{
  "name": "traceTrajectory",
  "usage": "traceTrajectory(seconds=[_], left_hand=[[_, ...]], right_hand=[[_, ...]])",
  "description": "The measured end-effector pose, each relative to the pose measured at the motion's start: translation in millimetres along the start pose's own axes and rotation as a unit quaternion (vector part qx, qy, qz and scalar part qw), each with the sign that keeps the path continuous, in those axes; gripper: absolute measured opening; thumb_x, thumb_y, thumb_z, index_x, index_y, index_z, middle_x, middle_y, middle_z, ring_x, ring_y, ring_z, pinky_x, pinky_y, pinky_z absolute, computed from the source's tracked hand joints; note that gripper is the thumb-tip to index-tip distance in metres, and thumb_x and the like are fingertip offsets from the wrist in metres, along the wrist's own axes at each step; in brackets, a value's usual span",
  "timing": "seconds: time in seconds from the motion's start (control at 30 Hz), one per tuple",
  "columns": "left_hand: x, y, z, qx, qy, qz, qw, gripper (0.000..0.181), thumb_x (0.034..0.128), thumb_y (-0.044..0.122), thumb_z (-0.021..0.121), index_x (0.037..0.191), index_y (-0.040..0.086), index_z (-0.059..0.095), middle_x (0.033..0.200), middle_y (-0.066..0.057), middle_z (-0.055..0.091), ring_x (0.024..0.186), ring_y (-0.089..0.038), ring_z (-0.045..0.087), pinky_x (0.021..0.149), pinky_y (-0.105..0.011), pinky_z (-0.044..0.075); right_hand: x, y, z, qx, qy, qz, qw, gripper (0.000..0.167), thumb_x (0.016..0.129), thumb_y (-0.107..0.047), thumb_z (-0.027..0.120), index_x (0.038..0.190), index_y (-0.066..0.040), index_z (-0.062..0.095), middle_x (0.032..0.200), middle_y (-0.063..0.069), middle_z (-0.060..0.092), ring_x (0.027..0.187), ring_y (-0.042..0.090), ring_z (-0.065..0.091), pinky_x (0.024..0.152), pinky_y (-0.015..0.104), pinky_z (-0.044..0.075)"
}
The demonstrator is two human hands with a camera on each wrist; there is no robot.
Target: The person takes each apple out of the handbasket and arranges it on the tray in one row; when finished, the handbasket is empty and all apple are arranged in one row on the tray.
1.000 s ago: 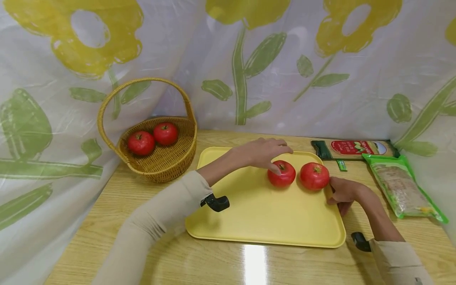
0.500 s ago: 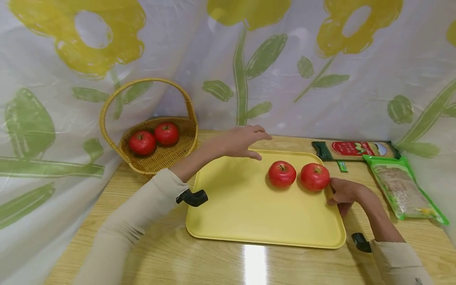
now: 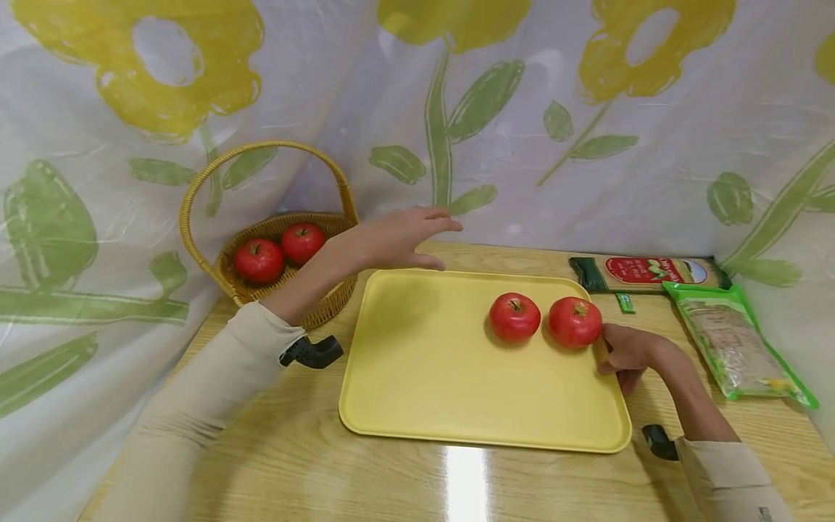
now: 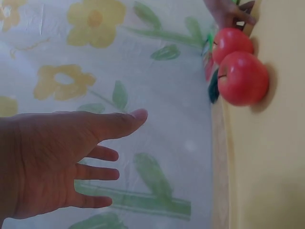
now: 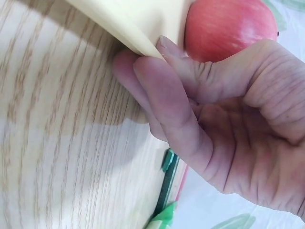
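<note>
My left hand (image 3: 391,239) hovers over the back left of a yellow tray (image 3: 424,384), its fingers extended and holding nothing. In the left wrist view the thumb and fingers of that hand (image 4: 66,162) spread apart. At the tray's right side my right hand (image 3: 633,355) pinches the rim. The right wrist view has the thumb above the tray edge (image 5: 114,24) and curled fingers under it. Two red apples, a left one (image 3: 514,317) and a right one (image 3: 575,323), sit side by side on the tray's back right. The right apple is nearest my right hand.
A wicker basket (image 3: 326,308) with a tall handle stands back left, holding two apples (image 3: 259,261), partly behind my left forearm. Past the tray on the right lie a noodle-like packet (image 3: 652,272), a small green sachet (image 3: 625,302) and a green-edged bag (image 3: 730,341). A flowered curtain hangs behind.
My left hand has come away from the left apple on the tray, moving left and up toward the basket. The right hand keeps its place at the tray's rim.
</note>
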State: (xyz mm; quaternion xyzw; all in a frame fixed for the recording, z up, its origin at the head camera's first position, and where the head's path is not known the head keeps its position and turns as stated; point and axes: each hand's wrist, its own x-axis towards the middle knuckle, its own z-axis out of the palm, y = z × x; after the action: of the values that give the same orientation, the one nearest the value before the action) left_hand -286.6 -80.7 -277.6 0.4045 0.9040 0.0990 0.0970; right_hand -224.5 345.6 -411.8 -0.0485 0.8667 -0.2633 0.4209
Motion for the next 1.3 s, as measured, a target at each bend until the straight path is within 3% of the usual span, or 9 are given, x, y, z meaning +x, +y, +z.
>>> traceTrajectory(seconds=[0.13, 0.27, 0.53, 0.87, 1.03, 1.3], left_hand=[[-14.7, -9.6, -2.6, -0.004, -0.003, -0.006, 1.0000, 0.067, 0.1013, 0.040, 0.068, 0.159, 0.015, 0.044, 0.167, -0.016, 0.038, 0.156, -0.035, 0.037, 0.126, -0.052, 0.036], [-28.0, -18.7, -6.5, 0.003, 0.009, -0.010, 0.9999, 0.066, 0.1010, 0.040, 0.069, 0.158, 0.016, 0.045, 0.162, -0.013, 0.042, 0.150, -0.033, 0.045, 0.122, -0.050, 0.042], [-58.3, -36.1, -18.4, 0.029, 0.006, -0.056, 0.9980, 0.068, 0.1008, 0.041, 0.068, 0.159, 0.017, 0.043, 0.164, -0.016, 0.040, 0.145, -0.039, 0.049, 0.116, -0.056, 0.045], [-79.3, -70.2, -25.7, 0.042, 0.010, -0.083, 0.9956, 0.064, 0.1003, 0.036, 0.071, 0.154, 0.009, 0.049, 0.156, -0.020, 0.047, 0.142, -0.043, 0.050, 0.117, -0.057, 0.043], [-87.9, -84.0, -28.7, 0.034, 0.030, -0.081, 0.9957, 0.060, 0.0985, 0.029, 0.074, 0.149, 0.004, 0.053, 0.149, -0.024, 0.054, 0.136, -0.044, 0.056, 0.115, -0.057, 0.045], [-99.1, -108.7, -27.4, 0.030, 0.033, -0.077, 0.9960, 0.052, 0.0978, 0.025, 0.074, 0.142, 0.002, 0.058, 0.144, -0.026, 0.057, 0.135, -0.045, 0.055, 0.114, -0.058, 0.045]], right_hand=[[-1.3, -0.6, 1.7, 0.001, -0.002, 0.000, 1.0000, 0.049, 0.100, -0.003, 0.065, 0.134, 0.014, 0.035, 0.100, 0.021, 0.070, 0.067, 0.023, 0.075, 0.065, 0.040, 0.065], [-2.2, -1.1, 0.9, -0.002, -0.001, 0.001, 1.0000, 0.050, 0.100, -0.002, 0.065, 0.135, 0.015, 0.034, 0.100, 0.021, 0.071, 0.068, 0.025, 0.076, 0.065, 0.040, 0.065], [-3.0, -0.8, -2.3, -0.001, -0.003, -0.016, 0.9999, 0.054, 0.100, -0.002, 0.064, 0.139, 0.016, 0.031, 0.102, 0.021, 0.073, 0.070, 0.030, 0.078, 0.065, 0.042, 0.065], [-1.1, 0.7, -0.5, 0.010, -0.007, -0.005, 0.9999, 0.057, 0.099, -0.001, 0.065, 0.138, 0.017, 0.029, 0.106, 0.026, 0.069, 0.070, 0.030, 0.078, 0.065, 0.042, 0.065], [-2.3, -0.3, -1.8, 0.004, -0.006, -0.008, 0.9999, 0.063, 0.098, 0.000, 0.065, 0.143, 0.018, 0.025, 0.109, 0.028, 0.068, 0.071, 0.031, 0.078, 0.065, 0.043, 0.065], [-1.7, 2.9, 0.7, 0.001, -0.005, -0.009, 0.9999, 0.063, 0.098, 0.000, 0.065, 0.143, 0.018, 0.026, 0.105, 0.025, 0.070, 0.068, 0.029, 0.077, 0.065, 0.042, 0.065]])
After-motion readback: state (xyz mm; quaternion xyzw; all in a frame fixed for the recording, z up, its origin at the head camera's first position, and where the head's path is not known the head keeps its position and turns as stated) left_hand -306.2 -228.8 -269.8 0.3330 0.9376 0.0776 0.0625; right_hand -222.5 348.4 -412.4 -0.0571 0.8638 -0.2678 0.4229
